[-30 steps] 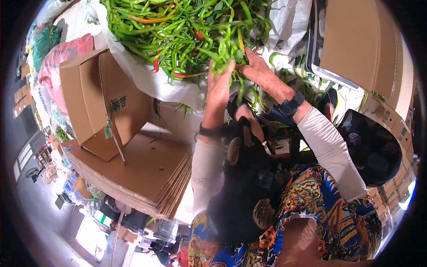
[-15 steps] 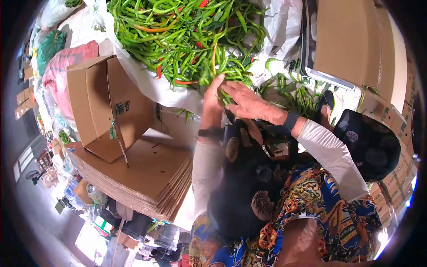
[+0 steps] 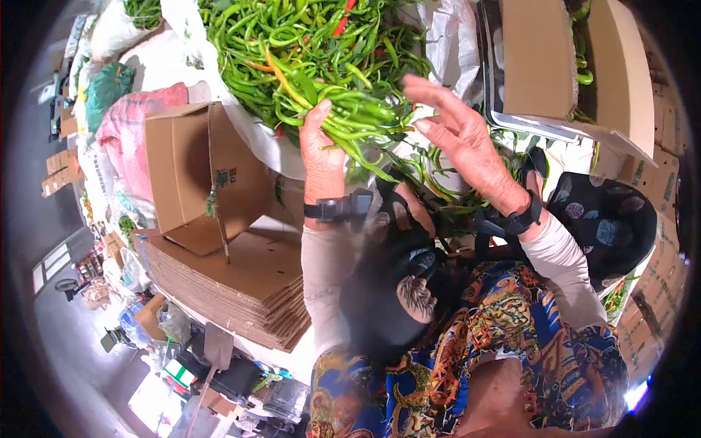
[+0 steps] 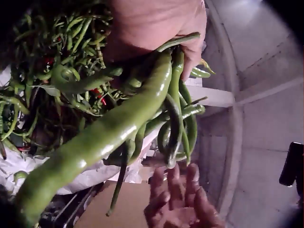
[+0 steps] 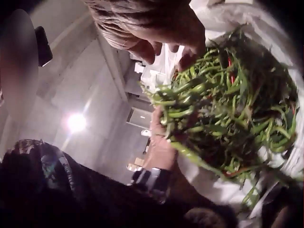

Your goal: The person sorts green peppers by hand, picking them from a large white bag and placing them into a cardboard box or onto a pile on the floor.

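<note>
My left hand (image 3: 321, 150) grips a bunch of long green chili peppers (image 3: 358, 117), thumb on top, at the near edge of a big chili pile (image 3: 270, 40). The left wrist view shows the peppers (image 4: 114, 126) hanging out beneath the left hand (image 4: 156, 23), with one thick pepper nearest the camera. To the right of the bunch, my right hand (image 3: 471, 150) is held up, fingers extended and apart. Nothing shows in that right hand (image 4: 183, 204), whose fingertips come close to the pepper ends. A few red and orange chilies are mixed into the pile.
White sheeting (image 3: 259, 142) lies under the pile. At left, an opened cardboard box (image 3: 175, 171) stands on stacked flat cardboard (image 3: 219, 292). Another carton (image 3: 537, 58) with peppers inside stands at right, near a black patterned seat (image 3: 606, 226). Loose peppers lie between the feet.
Both hands were together at the pile's near edge, the right crossing over the left. Now they are apart: the left holds up the pepper bunch, the right has moved off rightward with fingers spread.
</note>
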Demonstrator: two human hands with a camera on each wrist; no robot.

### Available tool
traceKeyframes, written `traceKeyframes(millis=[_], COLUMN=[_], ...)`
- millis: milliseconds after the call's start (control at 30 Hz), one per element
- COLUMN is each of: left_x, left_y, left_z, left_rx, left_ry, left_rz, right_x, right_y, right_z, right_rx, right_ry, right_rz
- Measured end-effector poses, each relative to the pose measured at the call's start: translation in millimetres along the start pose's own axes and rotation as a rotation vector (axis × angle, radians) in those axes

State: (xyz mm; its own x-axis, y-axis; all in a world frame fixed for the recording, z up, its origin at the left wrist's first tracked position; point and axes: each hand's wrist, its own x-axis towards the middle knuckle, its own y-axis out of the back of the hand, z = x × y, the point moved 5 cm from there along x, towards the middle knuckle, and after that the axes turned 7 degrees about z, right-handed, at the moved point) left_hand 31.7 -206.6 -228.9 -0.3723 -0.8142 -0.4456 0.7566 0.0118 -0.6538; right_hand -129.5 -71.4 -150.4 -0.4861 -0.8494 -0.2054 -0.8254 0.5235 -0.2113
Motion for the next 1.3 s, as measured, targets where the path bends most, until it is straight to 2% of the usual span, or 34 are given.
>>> traceKeyframes(millis=[133, 200, 267, 367, 400, 467, 500, 533, 600, 633, 700, 733, 800, 867, 900, 933, 967, 1000, 1033, 1067, 1100, 1133, 1167, 1200, 1267, 1300], left_x=[-3, -15, -26, -38, -46, -55, -60, -61, -68, -73, -83, -86, -91, -94, -92, -94, -95, -97, -99, -103, -105, -109, -115, -116, -121, -124], left_y=[-27, -54, -83, -119, -129, -149, -159, -165, -179, -188, -196, -198, -207, -205, -199, -201, -202, -203, -204, -205, -208, -214, -218, -217, -216, -219], left_z=[30, 41, 53, 62, 63, 65, 66, 68, 66, 65, 60, 59, 58, 57, 52, 48, 43, 37, 36, 33, 29, 26, 23, 18, 9, 7], left_rx=[0.041, 0.041, 0.153, 0.143, 0.185, 0.129, 0.173, 0.178, 0.269, 0.299, 0.326, 0.349, 0.308, 0.444, 0.318, 0.319, 0.372, 0.424, 0.560, 0.563, 0.454, 0.341, 0.405, 0.403, 0.235, 0.205], left_ry=[-0.084, -0.109, -0.165, -0.092, -0.093, -0.054, -0.062, -0.061, -0.035, -0.003, -0.016, -0.031, -0.025, -0.079, -0.019, -0.022, -0.022, -0.020, -0.175, -0.168, -0.094, -0.022, -0.089, -0.086, -0.031, -0.070], left_rz=[-0.189, -0.264, -0.298, -0.426, -0.383, -0.466, -0.509, -0.521, -0.621, -0.665, -0.627, -0.579, -0.607, -0.469, -0.506, -0.513, -0.493, -0.467, -0.402, -0.398, -0.419, -0.441, -0.353, -0.348, -0.419, -0.488], right_x=[-6, -9, -6, -1, 1, 4, 11, 13, 12, 13, 15, 14, 13, 5, 4, 1, -1, -3, -8, -13, -12, -12, -10, -9, -16, -17], right_y=[27, 33, 32, 25, 25, 22, 24, 29, 15, 15, 16, 18, 26, 35, 33, 35, 37, 40, 45, 49, 51, 57, 67, 75, 81, 94], right_z=[-1, 13, 4, -22, -31, -60, -56, -62, -102, -109, -116, -119, -128, -137, -134, -134, -139, -140, -142, -146, -146, -151, -154, -155, -160, -165], right_rx=[0.027, 0.025, 0.025, 0.077, 0.086, 0.219, 0.221, 0.124, 0.115, 0.117, -0.099, -0.096, 0.174, 0.142, 0.152, 0.162, -0.052, -0.052, -0.114, -0.175, -0.037, -0.037, 0.069, 0.173, 0.164, 0.222], right_ry=[-0.084, -0.225, -0.183, -0.153, -0.136, -0.040, -0.026, 0.016, 0.106, 0.116, 0.139, 0.149, 0.121, 0.202, 0.253, 0.301, 0.463, 0.464, 0.547, 0.625, 0.555, 0.553, 0.489, 0.421, 0.410, 0.464], right_rz=[-0.073, -0.100, -0.090, -0.105, -0.098, -0.180, -0.189, -0.088, -0.266, -0.260, -0.258, -0.257, -0.218, -0.219, -0.248, -0.277, -0.253, -0.255, -0.195, -0.131, -0.135, -0.132, -0.088, -0.047, -0.050, 0.077])
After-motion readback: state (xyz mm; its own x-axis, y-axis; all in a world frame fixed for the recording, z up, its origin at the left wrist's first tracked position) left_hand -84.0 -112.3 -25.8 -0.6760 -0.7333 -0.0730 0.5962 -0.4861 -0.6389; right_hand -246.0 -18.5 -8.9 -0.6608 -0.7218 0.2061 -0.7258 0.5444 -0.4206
